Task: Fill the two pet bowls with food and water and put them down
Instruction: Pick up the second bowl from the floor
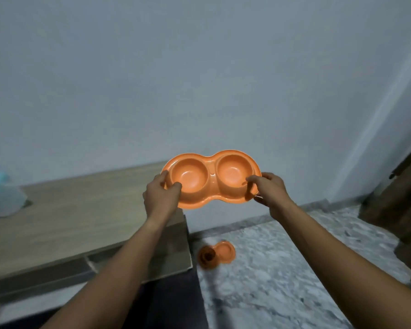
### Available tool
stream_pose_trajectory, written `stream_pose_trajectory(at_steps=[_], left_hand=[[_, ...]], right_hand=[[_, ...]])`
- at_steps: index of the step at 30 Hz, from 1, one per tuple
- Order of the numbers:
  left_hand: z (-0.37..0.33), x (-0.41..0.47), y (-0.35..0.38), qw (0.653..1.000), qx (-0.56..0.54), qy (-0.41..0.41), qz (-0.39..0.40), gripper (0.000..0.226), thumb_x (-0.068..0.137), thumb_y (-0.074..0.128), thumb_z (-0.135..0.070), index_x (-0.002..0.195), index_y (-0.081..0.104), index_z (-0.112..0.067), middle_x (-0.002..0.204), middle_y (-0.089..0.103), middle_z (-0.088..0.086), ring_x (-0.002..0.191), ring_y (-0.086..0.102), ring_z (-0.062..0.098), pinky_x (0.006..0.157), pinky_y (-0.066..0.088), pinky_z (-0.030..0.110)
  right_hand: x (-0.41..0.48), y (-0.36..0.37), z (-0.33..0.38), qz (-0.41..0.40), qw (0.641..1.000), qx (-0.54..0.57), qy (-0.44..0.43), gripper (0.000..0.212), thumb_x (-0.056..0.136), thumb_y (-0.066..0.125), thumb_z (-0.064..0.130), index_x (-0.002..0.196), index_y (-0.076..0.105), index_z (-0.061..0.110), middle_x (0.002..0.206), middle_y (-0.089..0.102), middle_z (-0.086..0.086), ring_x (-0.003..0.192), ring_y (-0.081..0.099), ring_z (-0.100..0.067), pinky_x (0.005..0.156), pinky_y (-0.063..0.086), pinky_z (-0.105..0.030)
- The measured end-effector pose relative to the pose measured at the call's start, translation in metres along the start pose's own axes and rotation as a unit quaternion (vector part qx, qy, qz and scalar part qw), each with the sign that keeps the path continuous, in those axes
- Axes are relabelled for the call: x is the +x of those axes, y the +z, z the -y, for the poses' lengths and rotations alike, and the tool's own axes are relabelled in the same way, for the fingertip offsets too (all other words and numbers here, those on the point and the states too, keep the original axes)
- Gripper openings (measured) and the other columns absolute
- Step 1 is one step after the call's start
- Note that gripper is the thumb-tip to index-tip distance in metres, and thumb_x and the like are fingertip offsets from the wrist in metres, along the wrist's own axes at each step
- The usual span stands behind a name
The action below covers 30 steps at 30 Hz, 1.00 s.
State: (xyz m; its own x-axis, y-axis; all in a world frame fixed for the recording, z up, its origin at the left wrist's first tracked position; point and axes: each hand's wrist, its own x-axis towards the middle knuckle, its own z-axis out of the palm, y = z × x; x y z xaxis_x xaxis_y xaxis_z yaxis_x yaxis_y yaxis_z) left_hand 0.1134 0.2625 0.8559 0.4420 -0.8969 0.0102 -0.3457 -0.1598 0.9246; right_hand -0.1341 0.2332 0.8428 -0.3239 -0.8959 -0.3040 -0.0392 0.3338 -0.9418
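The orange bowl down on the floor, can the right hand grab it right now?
Probably not: the right hand and left hand both hold the empty double bowl up high. The floor bowl lies well below.

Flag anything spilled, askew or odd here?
No spill visible. Both hands, left hand and right hand, hold an empty orange double bowl tilted toward the camera. A second orange bowl lies on the floor, too blurred to judge.
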Motion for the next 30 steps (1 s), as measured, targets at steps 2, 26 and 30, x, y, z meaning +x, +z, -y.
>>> stream_pose_trajectory(at_steps=[2,26,30], left_hand=[[0.005,-0.01,-0.051,1.0,-0.005,-0.014,-0.008,0.058,0.083,0.067,-0.02,0.141,0.056,-0.023,0.133,0.062,0.005,0.123,0.055,0.027,0.093,0.041,0.029],[0.235,0.051,-0.56,0.99,0.108,-0.083,-0.027,0.063,0.085,0.07,-0.024,0.145,0.049,-0.021,0.136,0.057,0.008,0.111,0.056,0.025,0.093,0.048,0.039],[0.263,0.071,-0.586,0.989,0.114,-0.091,0.013,0.077,0.076,0.082,-0.033,0.144,0.047,-0.022,0.133,0.057,0.007,0.108,0.053,0.021,0.09,0.046,0.036]], right_hand=[[-0.034,0.029,0.009,0.027,1.0,0.0,-0.01,0.046,0.085,0.073,0.025,0.127,0.059,0.017,0.125,0.063,-0.009,0.11,0.064,-0.03,0.075,0.057,-0.037],[-0.314,0.504,-0.049,0.178,0.983,-0.053,0.001,0.04,0.087,0.069,0.024,0.124,0.06,0.013,0.113,0.067,-0.011,0.104,0.065,-0.031,0.088,0.06,-0.047],[-0.32,0.546,-0.049,0.176,0.981,-0.077,-0.01,0.022,0.089,0.068,0.022,0.106,0.056,0.017,0.097,0.065,-0.004,0.098,0.066,-0.03,0.091,0.059,-0.05]])
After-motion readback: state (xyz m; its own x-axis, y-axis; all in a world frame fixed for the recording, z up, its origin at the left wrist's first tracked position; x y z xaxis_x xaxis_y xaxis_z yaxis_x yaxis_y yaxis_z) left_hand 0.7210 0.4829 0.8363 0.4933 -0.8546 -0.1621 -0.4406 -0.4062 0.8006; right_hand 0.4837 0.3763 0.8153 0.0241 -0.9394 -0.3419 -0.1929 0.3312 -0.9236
